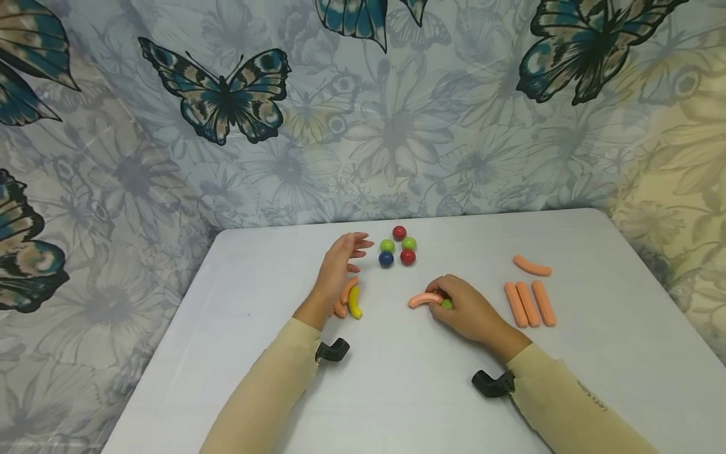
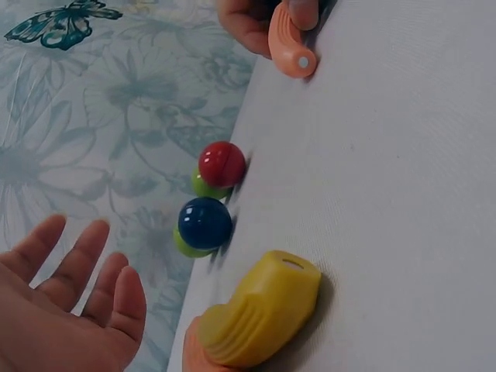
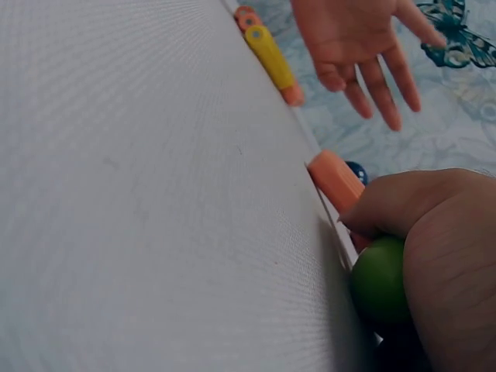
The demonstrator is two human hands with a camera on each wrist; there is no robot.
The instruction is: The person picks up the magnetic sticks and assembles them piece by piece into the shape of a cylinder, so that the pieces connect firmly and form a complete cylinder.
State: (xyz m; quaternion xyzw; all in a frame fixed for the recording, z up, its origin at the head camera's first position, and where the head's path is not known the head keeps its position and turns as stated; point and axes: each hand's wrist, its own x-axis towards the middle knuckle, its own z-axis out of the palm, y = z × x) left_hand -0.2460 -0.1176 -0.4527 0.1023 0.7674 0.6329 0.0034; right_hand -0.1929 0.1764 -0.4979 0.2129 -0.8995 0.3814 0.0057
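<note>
My right hand (image 1: 467, 309) pinches a curved orange toy sausage (image 1: 424, 299) near the middle of the table. A green ball (image 3: 381, 283) shows beneath the same hand, close against the thumb; whether the fingers grip it too is hard to tell. My left hand (image 1: 338, 261) hovers with its fingers spread and nothing in them. Just below that hand lie a yellow banana-shaped toy (image 2: 263, 310) and a few curved orange pieces (image 1: 340, 309), partly covered by the hand in the head view. To its right sits a cluster of balls: red (image 1: 408, 256), green (image 1: 387, 246) and dark blue (image 1: 386, 259).
Toward the right of the white table (image 1: 397, 391), three straight orange sausages (image 1: 527, 304) lie side by side. Behind them is one curved orange sausage (image 1: 532, 266). Butterfly-patterned cloth (image 1: 386, 139) hangs along the table's back edge and left side.
</note>
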